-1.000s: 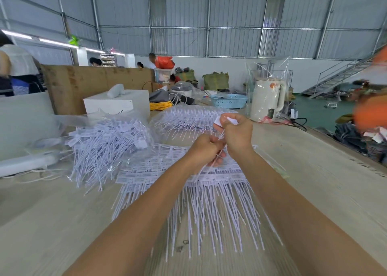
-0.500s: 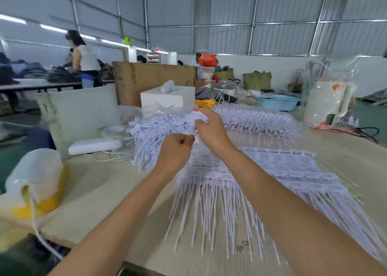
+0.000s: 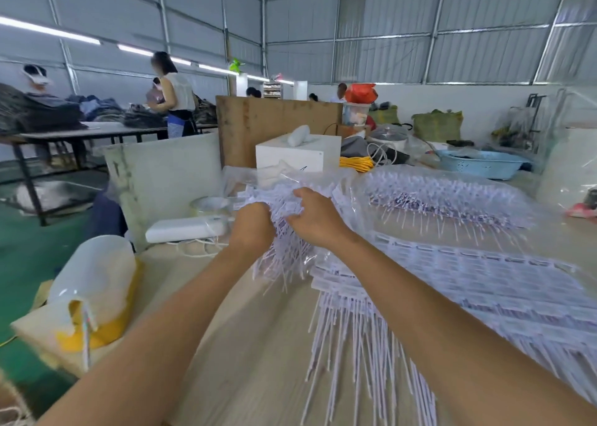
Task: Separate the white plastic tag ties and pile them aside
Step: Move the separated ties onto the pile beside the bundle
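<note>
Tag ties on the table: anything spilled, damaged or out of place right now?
Nothing stands out. Both the left hand and right hand are at the loose pile; unseparated strips lie flat on the table.

- Both hands, left hand (image 3: 252,227) and right hand (image 3: 315,220), are moving leftward from the joined tie sheets (image 3: 468,283) onto the loose pile (image 3: 284,219).
- The fingers are now reaching into that pile.

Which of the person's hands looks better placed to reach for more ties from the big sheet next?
Probably the right hand. The joined sheet of ties lies on its side of the table, under the right forearm. The left hand is at the loose pile, farther from the sheet.
</note>
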`<act>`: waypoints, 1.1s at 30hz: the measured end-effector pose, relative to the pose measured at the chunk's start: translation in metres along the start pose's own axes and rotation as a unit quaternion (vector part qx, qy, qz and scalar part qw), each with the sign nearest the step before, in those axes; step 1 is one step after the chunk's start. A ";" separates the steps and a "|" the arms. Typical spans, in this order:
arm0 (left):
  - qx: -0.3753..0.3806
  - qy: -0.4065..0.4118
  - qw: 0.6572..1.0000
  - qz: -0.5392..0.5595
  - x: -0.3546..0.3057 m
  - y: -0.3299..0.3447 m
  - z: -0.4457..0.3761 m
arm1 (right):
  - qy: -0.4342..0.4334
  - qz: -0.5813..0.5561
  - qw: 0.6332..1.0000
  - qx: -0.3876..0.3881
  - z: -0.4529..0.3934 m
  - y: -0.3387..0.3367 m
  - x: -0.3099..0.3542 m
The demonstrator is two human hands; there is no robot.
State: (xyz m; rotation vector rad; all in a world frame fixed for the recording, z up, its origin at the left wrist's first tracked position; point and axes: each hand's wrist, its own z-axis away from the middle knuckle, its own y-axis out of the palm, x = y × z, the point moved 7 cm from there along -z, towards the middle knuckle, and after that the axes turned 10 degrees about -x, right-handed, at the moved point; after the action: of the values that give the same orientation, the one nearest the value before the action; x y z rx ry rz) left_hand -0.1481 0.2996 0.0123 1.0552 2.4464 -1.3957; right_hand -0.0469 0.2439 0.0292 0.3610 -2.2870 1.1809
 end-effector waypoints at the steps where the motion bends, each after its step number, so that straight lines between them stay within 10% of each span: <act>1: 0.011 0.005 1.000 -0.009 -0.007 0.009 -0.004 | -0.007 0.015 1.000 -0.001 0.000 0.000 -0.003; 15: 0.043 0.080 0.949 -0.303 -0.075 0.011 0.015 | -0.031 -0.065 0.997 -0.035 0.041 -0.067 -0.027; 19: 0.024 0.166 0.966 -0.196 -0.136 -0.014 0.048 | 0.054 -0.088 0.993 -0.055 0.066 -0.127 -0.078; 25: 0.192 0.314 0.928 0.046 -0.235 0.025 0.109 | 0.180 0.033 0.976 -0.114 0.121 -0.210 -0.172; 33: 0.236 0.354 0.903 0.055 -0.276 0.106 0.124 | 0.201 0.158 0.955 -0.147 0.170 -0.253 -0.228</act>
State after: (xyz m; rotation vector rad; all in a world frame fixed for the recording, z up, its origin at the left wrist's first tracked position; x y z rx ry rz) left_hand 0.0977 0.0959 -0.0126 2.0962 2.4356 -1.8704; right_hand 0.1995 -0.0432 -0.0113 -0.3414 -2.1513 0.9280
